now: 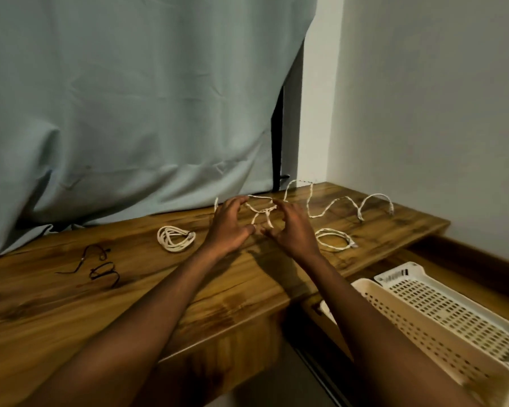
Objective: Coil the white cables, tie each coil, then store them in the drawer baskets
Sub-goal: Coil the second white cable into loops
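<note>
A loose white cable (329, 212) snakes across the back of the wooden desk (130, 304), its far end near the wall. My left hand (231, 224) and my right hand (293, 230) face each other over the cable's near end, fingers curved. Fingertips of both hands pinch small loops of this cable (262, 217) between them. A tied white coil (175, 237) lies left of my left hand. A second, looser white coil (335, 239) lies right of my right hand. Two white perforated baskets (453, 312) sit in the open drawer at lower right.
Dark twist ties (102, 267) lie on the desk at the left. A pale blue curtain (130, 113) hangs behind the desk and bunches on its back edge. A white wall (438, 113) closes the right side. The desk's front edge runs diagonally toward the drawer.
</note>
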